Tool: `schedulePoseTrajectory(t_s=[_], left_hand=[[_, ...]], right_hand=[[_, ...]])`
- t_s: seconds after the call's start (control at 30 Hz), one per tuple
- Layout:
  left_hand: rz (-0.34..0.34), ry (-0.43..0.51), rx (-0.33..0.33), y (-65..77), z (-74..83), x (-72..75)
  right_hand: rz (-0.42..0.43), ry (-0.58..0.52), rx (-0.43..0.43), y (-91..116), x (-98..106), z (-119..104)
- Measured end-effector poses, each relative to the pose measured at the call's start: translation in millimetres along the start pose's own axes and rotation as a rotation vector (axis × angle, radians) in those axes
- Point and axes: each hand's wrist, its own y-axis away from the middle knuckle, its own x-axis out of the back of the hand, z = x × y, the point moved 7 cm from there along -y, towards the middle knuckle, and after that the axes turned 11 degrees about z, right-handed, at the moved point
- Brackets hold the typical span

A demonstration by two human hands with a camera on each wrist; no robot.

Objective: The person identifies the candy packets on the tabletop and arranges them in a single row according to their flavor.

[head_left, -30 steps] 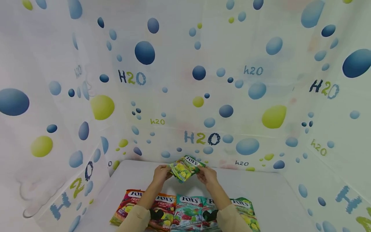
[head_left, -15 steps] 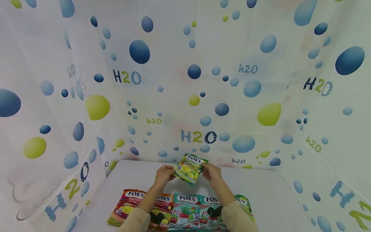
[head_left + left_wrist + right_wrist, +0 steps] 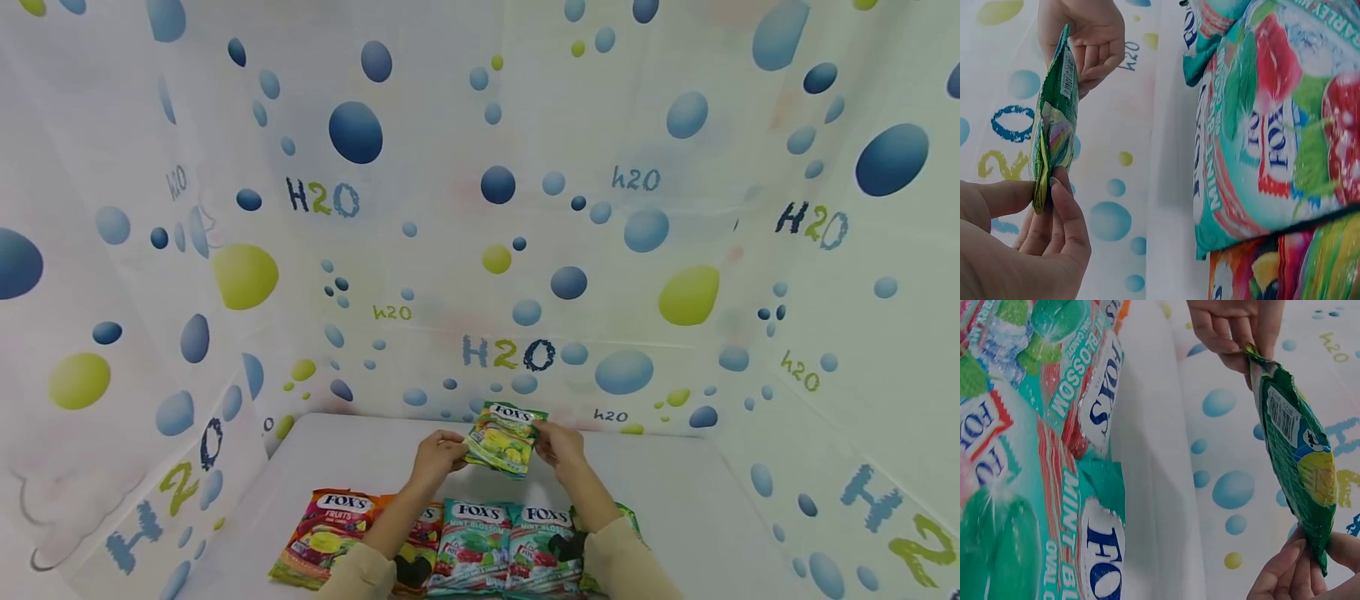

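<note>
A green and yellow Fox's candy bag [image 3: 504,440] is held up over the far part of the table, its printed front toward the head camera. My left hand [image 3: 440,457] pinches its lower left edge between thumb and fingers. On the opposite side my right hand [image 3: 559,446] pinches the upper right edge. Seen edge-on in the left wrist view, the candy bag [image 3: 1055,125] looks thin, with thumb and fingers on either face. A barcode shows on the green back of the candy bag [image 3: 1291,456] in the right wrist view.
Nearer the body lies a row of Fox's bags on the white table [image 3: 697,492]: red-orange fruits bags [image 3: 322,537], mint blossom bags [image 3: 471,546] and a green bag [image 3: 628,518] partly behind the right forearm. A bubble-printed curtain [image 3: 450,208] surrounds the table's back and sides.
The held candy bag has turned more upright and shifted slightly right in the head view, both hands still pinching it. The head view has swung slightly, so the background sits further left.
</note>
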Motion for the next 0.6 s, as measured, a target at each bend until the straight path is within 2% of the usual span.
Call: schedulePoseTrajectory(t_s=[0.23,0.6], left_hand=[[-0.070,-0.016,-0.053,10.6,5.0,-16.0],[-0.130,-0.011,-0.053,20.6,-1.2,-46.6]], right_hand=[[0.040,-0.009,0.001,-5,16,-3],[0.064,0.013,0.052,-11,44,-9]])
